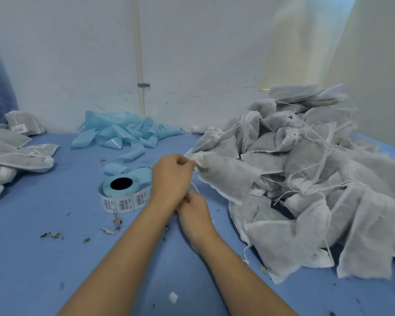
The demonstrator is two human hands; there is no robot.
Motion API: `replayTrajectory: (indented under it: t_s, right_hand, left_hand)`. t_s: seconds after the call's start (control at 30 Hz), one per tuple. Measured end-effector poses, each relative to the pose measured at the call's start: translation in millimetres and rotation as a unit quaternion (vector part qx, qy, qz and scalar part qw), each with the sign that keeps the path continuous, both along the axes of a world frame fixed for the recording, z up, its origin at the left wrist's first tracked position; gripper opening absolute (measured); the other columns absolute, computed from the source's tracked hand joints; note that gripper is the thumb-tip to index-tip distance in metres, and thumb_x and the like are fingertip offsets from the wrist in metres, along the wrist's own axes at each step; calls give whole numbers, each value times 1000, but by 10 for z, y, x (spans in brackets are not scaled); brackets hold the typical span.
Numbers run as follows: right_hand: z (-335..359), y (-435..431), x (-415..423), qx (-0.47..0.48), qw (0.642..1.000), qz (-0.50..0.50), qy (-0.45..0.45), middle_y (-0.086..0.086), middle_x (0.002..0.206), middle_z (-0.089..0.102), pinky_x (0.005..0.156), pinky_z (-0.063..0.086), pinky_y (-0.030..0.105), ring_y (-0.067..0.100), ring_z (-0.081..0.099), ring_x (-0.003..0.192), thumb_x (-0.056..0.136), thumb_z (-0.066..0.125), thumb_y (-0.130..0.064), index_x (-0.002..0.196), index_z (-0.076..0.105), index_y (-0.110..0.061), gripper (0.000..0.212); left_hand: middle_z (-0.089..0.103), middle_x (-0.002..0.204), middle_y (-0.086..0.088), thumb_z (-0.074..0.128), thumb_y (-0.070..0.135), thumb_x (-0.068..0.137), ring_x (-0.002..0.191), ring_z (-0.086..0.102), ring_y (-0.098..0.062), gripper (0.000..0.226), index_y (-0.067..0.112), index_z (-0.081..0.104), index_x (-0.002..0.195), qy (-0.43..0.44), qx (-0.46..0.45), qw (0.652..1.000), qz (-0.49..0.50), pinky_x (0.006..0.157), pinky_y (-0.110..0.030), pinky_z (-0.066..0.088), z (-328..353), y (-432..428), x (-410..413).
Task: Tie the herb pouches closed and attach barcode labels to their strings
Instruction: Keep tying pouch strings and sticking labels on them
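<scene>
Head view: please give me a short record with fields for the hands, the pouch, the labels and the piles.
left hand: pinches the neck of the pouch
right hand: fingers curled, pulls the string
label roll: on the blue table, left of the hands
backing strip: loose heap by the wall
unlabelled pile: right
labelled pouches: left

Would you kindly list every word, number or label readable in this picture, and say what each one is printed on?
Label roll: the white labels on its loose end carry barcodes and a line of dark characters, too blurred to read.
Label on the far-left finished pouch: faint print, too small to read.
Label on the nearer finished pouch: print too small to read.
Blue backing tape: no text seen.
Nothing can be quoted with confidence.
</scene>
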State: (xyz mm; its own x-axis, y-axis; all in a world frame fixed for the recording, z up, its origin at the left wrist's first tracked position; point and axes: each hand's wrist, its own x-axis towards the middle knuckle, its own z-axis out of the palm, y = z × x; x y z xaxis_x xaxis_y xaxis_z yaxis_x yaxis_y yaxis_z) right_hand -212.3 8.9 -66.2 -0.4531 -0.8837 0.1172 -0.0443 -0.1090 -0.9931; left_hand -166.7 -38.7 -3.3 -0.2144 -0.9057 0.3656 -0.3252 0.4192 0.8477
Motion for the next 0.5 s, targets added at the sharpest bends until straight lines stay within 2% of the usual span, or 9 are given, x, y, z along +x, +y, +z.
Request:
replayTrajectory:
  t_s: [0.07,0.13,0.2,0.27,0.33,0.4,0.5]
  right_hand:
    - [-2,-5,37,-4,1000,2,-7,-4,62,61,58,44,16,4,56,55,89,52,-3,70,58,-13,23]
    - [22,8,57,-23,999,2,-34,1,60,61,52,43,17,7,54,50,89,48,0,69,58,-8,24]
    - [40,27,45,-33,997,6,-63,7,54,58,45,38,19,12,48,42,90,45,-4,61,56,-9,31]
    - [63,60,28,-44,995,-3,-86,7,44,52,38,32,19,12,40,35,92,43,-11,50,51,-10,43]
    - [66,91,31,-54,993,-26,-99,5,37,43,36,27,18,11,35,33,95,43,-19,41,45,-12,54]
    - [71,123,53,-75,993,-54,-77,3,34,37,37,27,18,11,33,34,97,45,-23,35,41,-15,62]
    - [76,148,77,-115,986,-108,-56,4,33,39,40,31,16,10,33,33,99,46,-23,37,51,-14,62]
  left_hand:
    - [53,52,10,64,24,86,50,45,-5,22,18,64,65,9,44,999,11,47,-16,32,-58,-93,174]
    - [47,42,9,64,23,87,44,42,-6,33,18,56,55,19,79,997,19,47,-21,32,-162,-111,308]
    - [44,41,9,64,21,87,47,41,-10,37,17,53,53,32,114,993,20,51,-25,32,-272,-73,394]
    - [43,42,8,62,16,88,47,39,-13,35,15,54,54,99,177,979,-11,51,-27,33,-367,-16,444]
    - [44,43,5,58,10,89,41,38,-11,28,11,57,62,199,258,943,-66,43,-21,32,-425,34,463]
    - [45,45,3,52,4,90,37,37,-8,18,6,59,74,292,325,892,-119,37,-17,30,-431,71,458]
    - [45,49,0,47,-1,92,39,38,-9,13,5,57,86,393,355,836,-143,38,-17,32,-427,72,458]
